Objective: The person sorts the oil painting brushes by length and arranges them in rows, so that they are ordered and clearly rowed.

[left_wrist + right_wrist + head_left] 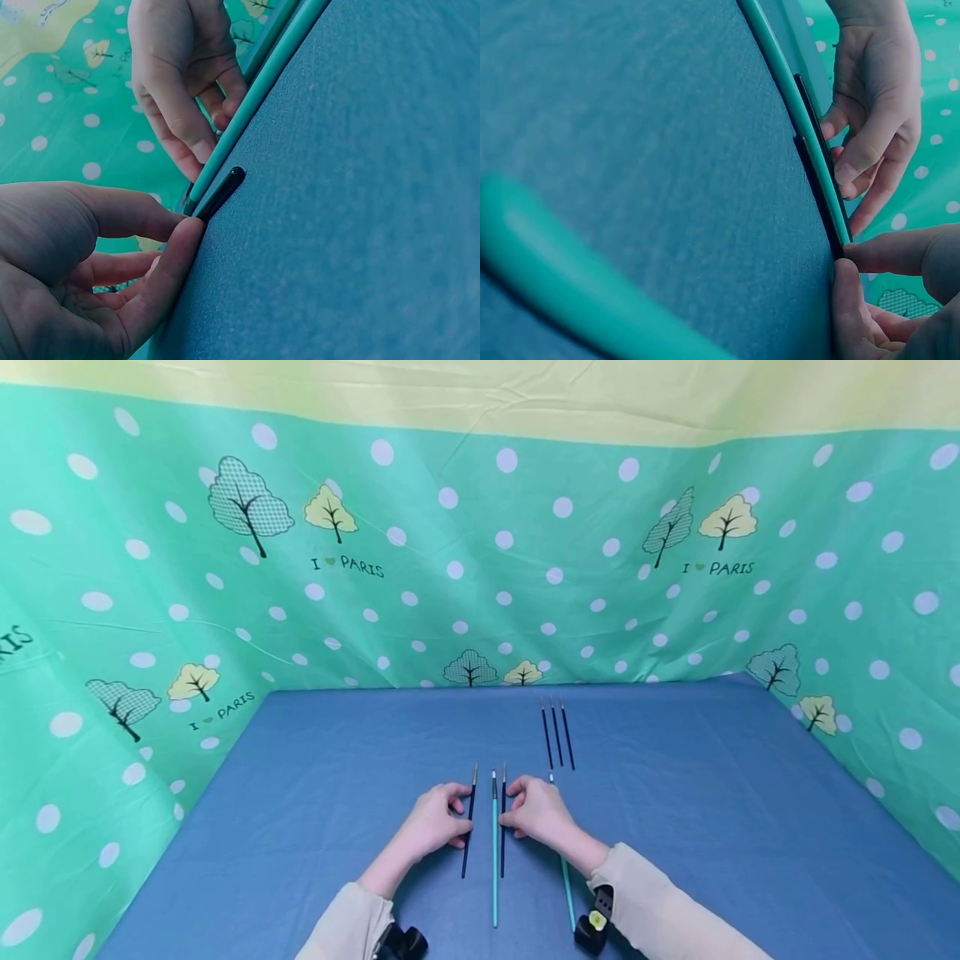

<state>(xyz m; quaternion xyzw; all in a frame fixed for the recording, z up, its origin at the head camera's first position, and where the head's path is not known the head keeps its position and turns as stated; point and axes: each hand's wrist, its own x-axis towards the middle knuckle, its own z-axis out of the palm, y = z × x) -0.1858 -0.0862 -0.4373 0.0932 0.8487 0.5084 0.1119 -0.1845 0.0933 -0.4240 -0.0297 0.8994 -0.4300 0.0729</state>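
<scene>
1. Black paintbrush [472, 802] in your left hand [437, 818]: it is at the near middle of the table [300, 827], its bristle tip toward the far edge and its handle end toward you. Its long axis slants a little, with the tip to the right of the handle end.
2. Your left thumb and forefinger pinch its handle. You cannot tell whether it rests on the surface or sits just above it.
3. Your right hand [542, 811] pinches a second black paintbrush [502, 856] between thumb and forefinger. Its long axis runs almost straight away from you, bristles far, handle end near.
4. Between these two you have a teal paintbrush [495, 860], just beside the second black one. It also points straight away from you, and its handle reaches closer to you than either black handle.
5. Under your right wrist runs a second teal paintbrush [567, 893], partly hidden. Its bristles face the far edge, and its handle end angles toward you and to the right.
6. Farther off, right of centre, three black paintbrushes [557, 735] lie side by side and apart, bristles away from you, tips leaning slightly left.
7. Behind the table you face a green dotted cloth [420, 602] printed with trees.
</scene>
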